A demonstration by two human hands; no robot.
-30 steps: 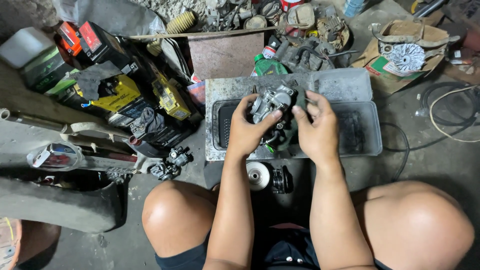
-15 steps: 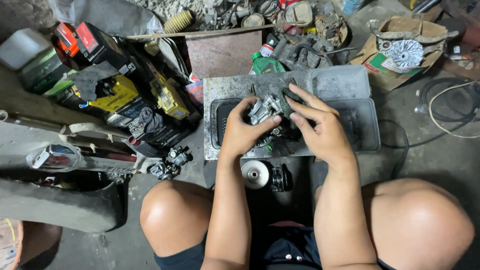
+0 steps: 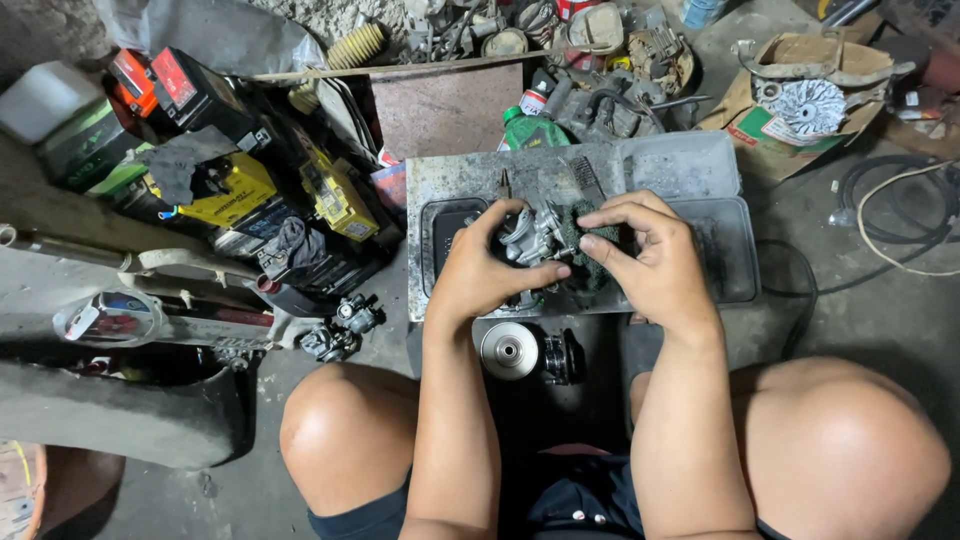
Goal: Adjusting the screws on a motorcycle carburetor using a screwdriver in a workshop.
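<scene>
1. Nearest me, just behind my wrists, a round silver metal cap and a small black part lie on the floor between my knees. I judge they were set there to stay within reach.
2. My left hand is closed around the small grey cast-metal engine part, thumb under it and fingers over the top, holding it over the dirty grey plastic tray. I take it that the tray is there to catch grime.
3. My right hand pinches a dark green scouring pad against the part's right side, fingers curled shut on it. The left hand appears to brace the part while the right presses.
4. The part's long axis seems to run roughly left to right between my hands; which end is which I cannot tell, as fingers cover much of it.
5. Beyond my hands lie a green plastic bottle and, to the far left, yellow and black boxes.
</scene>
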